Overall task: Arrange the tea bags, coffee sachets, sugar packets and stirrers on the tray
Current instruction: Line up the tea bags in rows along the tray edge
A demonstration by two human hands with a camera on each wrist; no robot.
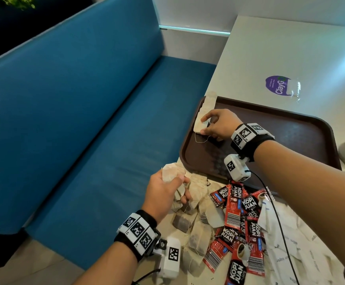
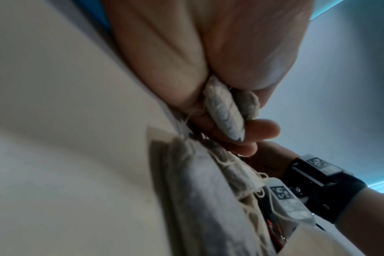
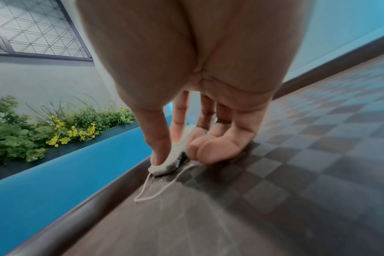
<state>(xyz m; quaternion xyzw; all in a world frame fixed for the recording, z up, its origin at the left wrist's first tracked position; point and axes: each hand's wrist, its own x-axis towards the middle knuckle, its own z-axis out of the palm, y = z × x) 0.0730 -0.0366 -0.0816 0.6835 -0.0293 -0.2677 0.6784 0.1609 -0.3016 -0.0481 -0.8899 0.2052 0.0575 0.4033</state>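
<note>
Two hands busy. Right hand (image 1: 219,124) pinches a tea bag (image 1: 200,125) between thumb and forefinger at the near end of a row of tea bags (image 1: 207,103) along the tray (image 1: 291,128) edge. Left hand (image 1: 163,194) grips a bunch of tea bags (image 1: 172,171) above the loose pile (image 1: 200,225); coffee sachets (image 1: 239,223) lie just right of it.
</note>
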